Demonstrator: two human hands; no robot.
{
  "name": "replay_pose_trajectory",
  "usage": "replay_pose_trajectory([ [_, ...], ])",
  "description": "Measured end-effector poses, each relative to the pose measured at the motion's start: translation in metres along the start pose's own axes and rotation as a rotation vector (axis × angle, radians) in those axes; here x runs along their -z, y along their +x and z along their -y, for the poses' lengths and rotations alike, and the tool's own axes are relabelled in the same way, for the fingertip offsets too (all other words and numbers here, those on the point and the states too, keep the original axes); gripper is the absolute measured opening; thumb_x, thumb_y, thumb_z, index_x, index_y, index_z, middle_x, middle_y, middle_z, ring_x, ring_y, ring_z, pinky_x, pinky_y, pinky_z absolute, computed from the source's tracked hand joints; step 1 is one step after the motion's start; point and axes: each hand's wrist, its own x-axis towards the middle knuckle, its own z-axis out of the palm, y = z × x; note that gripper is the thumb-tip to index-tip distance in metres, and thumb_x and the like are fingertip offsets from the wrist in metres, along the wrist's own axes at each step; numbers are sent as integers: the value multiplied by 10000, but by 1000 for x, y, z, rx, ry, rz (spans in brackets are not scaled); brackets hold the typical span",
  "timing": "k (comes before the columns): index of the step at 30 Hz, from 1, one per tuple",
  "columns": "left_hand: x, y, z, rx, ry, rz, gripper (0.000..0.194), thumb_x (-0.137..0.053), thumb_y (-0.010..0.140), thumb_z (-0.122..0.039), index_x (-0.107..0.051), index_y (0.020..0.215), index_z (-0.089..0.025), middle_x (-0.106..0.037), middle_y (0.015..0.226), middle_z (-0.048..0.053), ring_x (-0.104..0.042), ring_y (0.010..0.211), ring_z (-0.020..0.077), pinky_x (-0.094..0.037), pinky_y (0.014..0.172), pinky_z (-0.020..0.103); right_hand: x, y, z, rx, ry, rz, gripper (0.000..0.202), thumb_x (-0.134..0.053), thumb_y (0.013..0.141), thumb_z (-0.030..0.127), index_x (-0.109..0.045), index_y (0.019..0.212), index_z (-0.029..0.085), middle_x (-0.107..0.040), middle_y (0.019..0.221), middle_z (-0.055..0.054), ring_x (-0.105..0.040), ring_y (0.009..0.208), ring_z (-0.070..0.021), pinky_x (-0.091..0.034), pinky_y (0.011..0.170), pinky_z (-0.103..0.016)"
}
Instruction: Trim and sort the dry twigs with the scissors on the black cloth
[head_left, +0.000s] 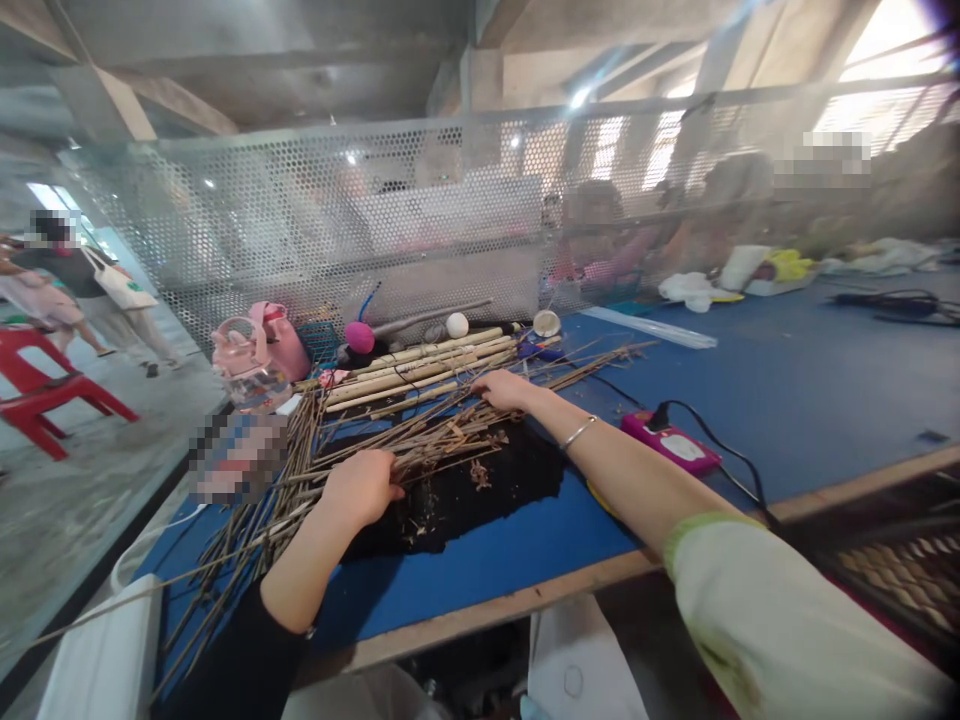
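My left hand [362,488] is on the near side of a bundle of thin brown twigs [442,436], its fingers curled round some of them. At the far side of the bundle, my right hand [501,390] has its fingers closed on the twigs. A black cloth [457,505] lies beneath, with bits of dry leaf on it. More twigs [225,560] are heaped to the left, crossing the first ones. Thicker pale sticks [420,368] lie behind both hands.
The blue table [757,400] carries a magenta power socket [671,443] with a black cable, pink bottles [262,345], a white ball [457,325] and clear strips [652,326]. A perforated metal screen [300,230] stands behind. People and a red chair [45,390] are at left.
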Motion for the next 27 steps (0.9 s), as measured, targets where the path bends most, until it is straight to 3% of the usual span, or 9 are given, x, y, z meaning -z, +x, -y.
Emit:
replay_pose_trajectory([
  [6, -6, 0, 1, 42, -10, -49, 232, -663, 685, -316, -617, 889, -215, -688, 979, 98, -631, 949, 287, -462, 747, 346, -9, 14, 1, 9, 10, -59, 360, -437, 860, 172, -627, 1161, 233, -664, 1122, -30, -602, 1028, -164, -444, 857, -222],
  [12, -8, -3, 0, 10, -86, -37, 234, -669, 676, -364, -616, 851, -218, -692, 940, 76, -637, 910, 278, -451, 698, 322, -17, 26, 8, 48, -29, -63, 325, -579, 754, 169, -681, 1049, 263, -663, 1107, -35, -595, 1018, -192, -441, 841, -243],
  [19, -1, -8, -9, -45, -142, -138, 223, -661, 692, -388, -605, 844, -235, -695, 894, 44, -636, 872, 265, -430, 678, 314, -20, 29, 14, 108, -63, -68, 281, -547, 772, 175, -683, 1009, 241, -684, 1049, -53, -598, 1006, -208, -437, 823, -280],
  [23, 3, -13, -16, -50, -194, -193, 210, -627, 725, -427, -604, 833, -249, -698, 873, 24, -639, 843, 246, -420, 657, 297, -15, 28, 19, 178, -66, -75, 205, -562, 773, 185, -710, 909, 225, -700, 988, -48, -610, 965, -198, -429, 798, -260],
  [27, 11, -15, -13, 12, -208, -251, 257, -467, 838, -449, -607, 809, -235, -696, 803, 45, -647, 786, 239, -413, 637, 297, 5, 20, 24, 219, -55, -172, 233, -473, 839, 173, -678, 951, 175, -697, 955, -75, -616, 900, -190, -422, 755, -259],
])
